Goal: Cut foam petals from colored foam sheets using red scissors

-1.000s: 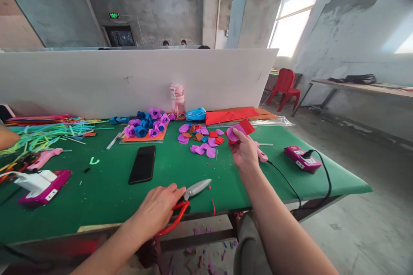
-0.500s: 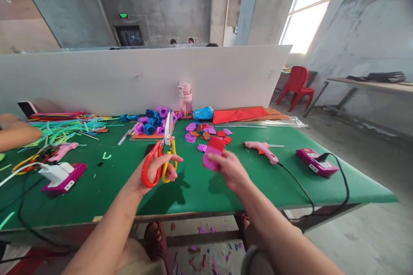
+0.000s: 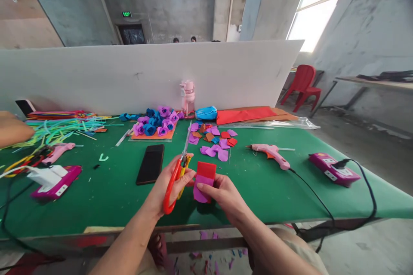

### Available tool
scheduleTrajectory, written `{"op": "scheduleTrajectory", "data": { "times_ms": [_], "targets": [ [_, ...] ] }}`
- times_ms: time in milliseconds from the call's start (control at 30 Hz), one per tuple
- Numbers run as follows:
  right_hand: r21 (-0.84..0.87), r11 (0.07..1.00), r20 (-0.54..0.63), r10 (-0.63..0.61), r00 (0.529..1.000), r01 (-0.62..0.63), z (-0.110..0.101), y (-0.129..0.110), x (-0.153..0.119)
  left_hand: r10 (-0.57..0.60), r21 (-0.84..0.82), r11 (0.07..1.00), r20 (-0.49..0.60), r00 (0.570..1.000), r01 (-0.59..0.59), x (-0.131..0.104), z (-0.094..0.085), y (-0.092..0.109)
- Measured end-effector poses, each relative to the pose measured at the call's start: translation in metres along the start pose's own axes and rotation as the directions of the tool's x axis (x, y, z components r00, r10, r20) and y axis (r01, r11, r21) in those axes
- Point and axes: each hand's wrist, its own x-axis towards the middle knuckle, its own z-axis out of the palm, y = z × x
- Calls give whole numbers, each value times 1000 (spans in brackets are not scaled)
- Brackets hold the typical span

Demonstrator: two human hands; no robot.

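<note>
My left hand (image 3: 172, 182) grips a pair of scissors (image 3: 174, 187) with one red and one yellow handle, the blades pointing up and away from me. In my right hand (image 3: 222, 191) a red paper piece (image 3: 206, 168) is pinched together with a purple petal-shaped piece (image 3: 201, 191) lying over its lower part. The left fingertips come up close to the paper's left edge; whether they touch it I cannot tell. Beyond the hands lie loose cut petals (image 3: 222, 154) in purple, red, brown and blue. A black phone (image 3: 150, 164) lies left of the scissors.
Purple and blue paper flowers (image 3: 158, 120), a pink bottle (image 3: 187, 99), a blue pouch (image 3: 206, 113) and red sheets (image 3: 243, 115) line the back. At right are a pink glue gun (image 3: 271, 152) and a power strip (image 3: 334, 168). Another person's arm (image 3: 13, 129) reaches in at left.
Both hands have come closer together and nearer to me. The scissors' blades have closed and turned edge-on. The phone and several purple petals are now uncovered.
</note>
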Motion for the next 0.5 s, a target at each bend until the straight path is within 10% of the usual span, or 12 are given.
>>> {"op": "scheduleTrajectory", "data": {
  "times_ms": [500],
  "targets": [
    [3, 999, 35, 37, 999, -37, -7, 1, -7, -45, -70, 997, -76, 996, 40, 3, 22, 1]
  ]
}}
